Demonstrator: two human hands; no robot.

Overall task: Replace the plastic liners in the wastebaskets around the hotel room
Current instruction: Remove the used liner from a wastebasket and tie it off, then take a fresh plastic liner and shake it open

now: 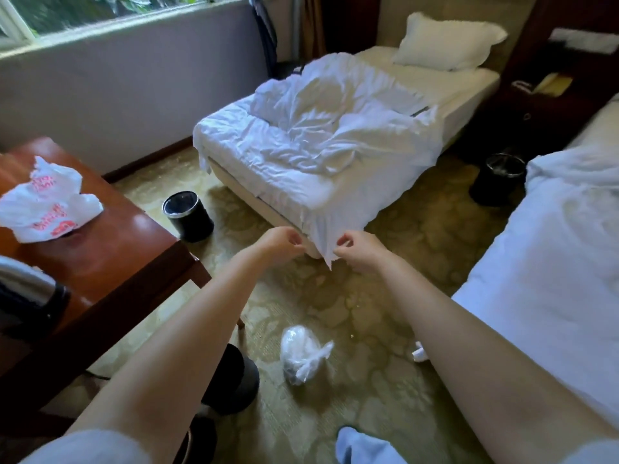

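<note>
Both hands sit at mid-frame, arms stretched forward: left hand (pixel 281 241) and right hand (pixel 356 250) are a short gap apart, each with fingers pinched shut. Whether a thin clear film is stretched between them cannot be told; nothing is plainly visible in the gap, and the hanging corner of the white sheet (pixel 321 242) on the near bed lies directly behind it, just beside the right fingers. Contact between the right hand and that sheet cannot be settled either. Judged risks: if a fresh liner is being opened, thin plastic could tear or stay stuck shut under a hard pull; it could also snag the sheet corner. Task items lie apart from the hands. One black wastebasket (pixel 188 216) stands on the carpet left of centre, below and left of the left hand, near the wooden table (pixel 127 249); its rim looks bare, liner state unclear. A second wastebasket (pixel 499 182) stands at right, between the two beds, well away from the right hand. A tied clear bag (pixel 301 354) rests on the carpet in the lower centre, beneath the forearms, probably a removed liner. White printed bags (pixel 47 202) lie on the table at left, out of reach of the pinch.
</note>
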